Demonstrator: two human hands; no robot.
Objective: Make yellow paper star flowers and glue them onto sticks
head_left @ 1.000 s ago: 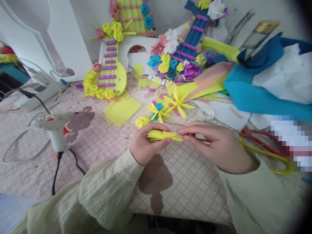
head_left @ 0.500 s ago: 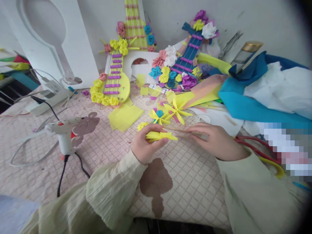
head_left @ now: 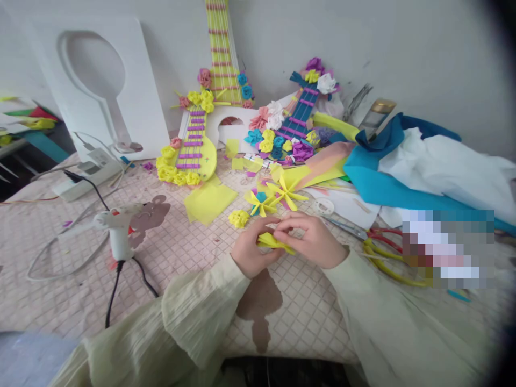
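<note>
My left hand (head_left: 253,248) is curled around a folded piece of yellow crepe paper (head_left: 274,243), thumb below and fingers above. My right hand (head_left: 312,239) meets it, its bent fingers pinched at the paper's upper right part. The right fingertips partly hide the paper and the left fingers. Just beyond the hands lie two yellow paper flowers with pointed petals, a nearer flower (head_left: 262,204) and a farther flower (head_left: 287,192). A crumpled yellow paper rose (head_left: 238,217) rests on the table left of them.
A white glue gun (head_left: 120,234) stands at left with its cord. Scissors with red handles (head_left: 382,236) and yellow-handled pliers or scissors (head_left: 387,263) lie right. Flower-trimmed yellow (head_left: 207,153) and blue (head_left: 296,115) paper instruments lean at the back. Blue paper (head_left: 387,185) is heaped right.
My right hand has moved left from the thin wooden stick it held to the yellow paper in my left hand. The stick no longer shows between the hands. The view has shifted slightly.
</note>
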